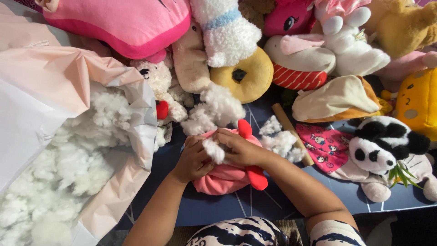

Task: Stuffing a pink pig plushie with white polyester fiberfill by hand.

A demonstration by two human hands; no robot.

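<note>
A: What are the 2 hands on?

B: A pink plush toy point(227, 175) with red parts, lying on the dark blue mat point(255, 202). The left hand point(193, 159) cups the toy's left side, fingers curled against the pink fabric. The right hand point(239, 146) lies over the top of the toy, fingers bent and pinching a tuft of white stuffing point(214, 150) at what looks like the toy's opening.

A: So neither hand is spread flat?

B: No. Both are closed in on the toy, the right one also gripping the tuft. The 2 hands touch each other over the toy.

A: What lies around the pink toy?

B: Just above it sits a loose clump of stuffing point(216, 109), and another smaller clump point(280, 139) is just to its right. Beside that smaller clump a wooden stick point(291, 132) lies slanted. To the toy's left, a big pale pink and white bag point(59, 86) gapes open, full of white filling point(68, 168).

A: And further off?

B: Right of the toy, past the stick, is a pink printed fabric piece point(325, 146), then a panda plush point(387, 148) with green leaves. Above the toy is a heap of soft toys: a yellow donut plush point(246, 77), a white fluffy plush point(225, 29), a small white bear point(159, 79), a large pink cushion toy point(127, 20), and a tan flat plush skin point(337, 98). A yellow plush point(419, 102) sits at the far right.
</note>
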